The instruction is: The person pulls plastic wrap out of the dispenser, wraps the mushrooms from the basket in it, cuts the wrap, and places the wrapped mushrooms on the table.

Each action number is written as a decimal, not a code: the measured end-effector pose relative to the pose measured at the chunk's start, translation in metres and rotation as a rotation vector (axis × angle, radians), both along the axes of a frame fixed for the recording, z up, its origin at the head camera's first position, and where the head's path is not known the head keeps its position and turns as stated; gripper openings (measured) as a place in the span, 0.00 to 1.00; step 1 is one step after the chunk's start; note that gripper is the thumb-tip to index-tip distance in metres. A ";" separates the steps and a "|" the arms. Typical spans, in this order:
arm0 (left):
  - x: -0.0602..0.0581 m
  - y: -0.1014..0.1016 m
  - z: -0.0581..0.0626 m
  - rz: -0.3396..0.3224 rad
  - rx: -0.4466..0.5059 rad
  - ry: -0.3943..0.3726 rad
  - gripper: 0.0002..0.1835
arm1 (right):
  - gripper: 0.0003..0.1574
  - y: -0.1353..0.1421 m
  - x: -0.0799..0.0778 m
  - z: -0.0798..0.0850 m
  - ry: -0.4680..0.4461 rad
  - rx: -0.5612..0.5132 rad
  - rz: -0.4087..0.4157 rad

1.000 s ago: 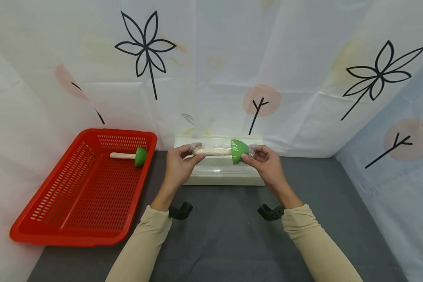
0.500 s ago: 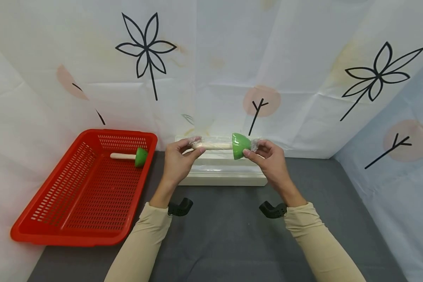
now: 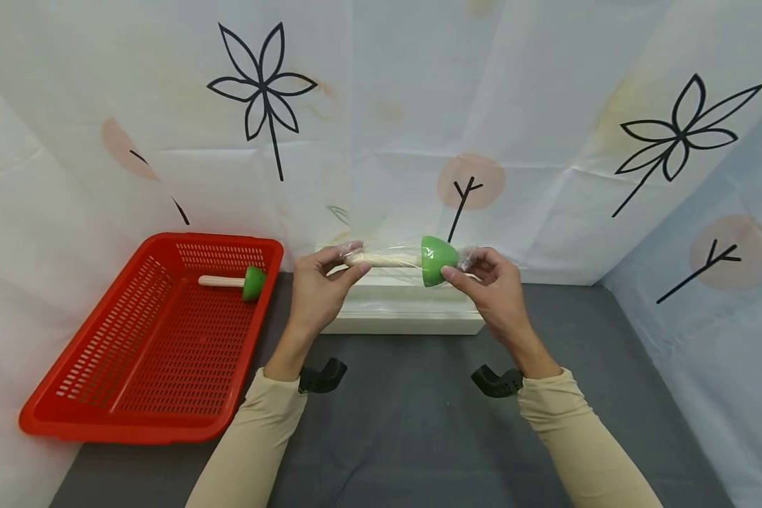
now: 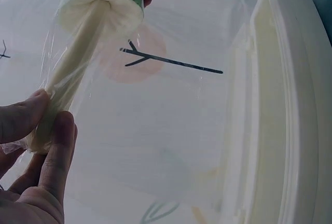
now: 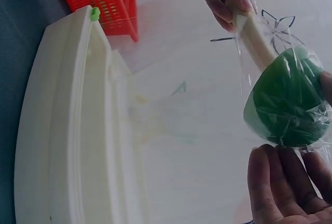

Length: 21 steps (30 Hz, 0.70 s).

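A toy mushroom (image 3: 440, 260) with a green cap and a pale stem lies level in the air, wrapped in clear plastic film. My left hand (image 3: 320, 289) pinches the stem's end together with the gathered film, thumb on one side and fingers on the other, as the left wrist view shows. At the cap end, my right hand (image 3: 497, 289) holds the film with its thumb against the green cap (image 5: 290, 99). Its fingers curl below the cap, near the bunched film. The cap's pale underside (image 4: 111, 9) shows through the film in the left wrist view.
Behind and below the hands stands a long cream box (image 3: 406, 323) with a trough. A red basket (image 3: 121, 433) to the left holds another green-capped toy mushroom (image 3: 254, 283). A grey cloth (image 3: 406, 437) covers the table, with a patterned white curtain (image 3: 387, 106) behind it.
Both hands have lifted the wrapped mushroom slightly up from over the cream box. The right hand and the cap have shifted a little to the right; the left hand slightly left.
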State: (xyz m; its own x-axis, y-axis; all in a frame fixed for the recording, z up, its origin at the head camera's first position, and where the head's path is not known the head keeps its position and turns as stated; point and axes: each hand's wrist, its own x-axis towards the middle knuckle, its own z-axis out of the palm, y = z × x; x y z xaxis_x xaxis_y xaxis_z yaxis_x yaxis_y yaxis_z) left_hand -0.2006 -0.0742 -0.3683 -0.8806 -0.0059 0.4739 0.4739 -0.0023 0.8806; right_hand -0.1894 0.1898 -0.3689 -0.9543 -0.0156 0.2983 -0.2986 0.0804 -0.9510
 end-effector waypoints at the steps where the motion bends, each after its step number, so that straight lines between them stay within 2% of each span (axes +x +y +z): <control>1: 0.001 0.000 0.001 -0.004 0.002 0.001 0.19 | 0.15 0.000 0.001 0.001 0.011 -0.001 0.003; 3: 0.005 -0.001 0.003 -0.012 -0.002 -0.003 0.19 | 0.14 -0.001 0.004 0.001 0.032 0.002 0.008; 8: 0.017 -0.005 0.005 -0.082 -0.026 -0.055 0.16 | 0.13 -0.005 0.016 -0.001 0.072 0.036 -0.012; 14: 0.031 -0.010 -0.001 -0.125 -0.115 -0.148 0.09 | 0.12 -0.011 0.033 -0.013 0.032 0.080 -0.024; 17: 0.038 -0.009 -0.007 -0.130 -0.142 -0.223 0.09 | 0.16 -0.012 0.043 -0.019 0.020 0.081 -0.012; 21: 0.048 -0.004 -0.016 -0.113 -0.204 -0.345 0.13 | 0.24 -0.011 0.056 -0.031 0.040 0.136 0.010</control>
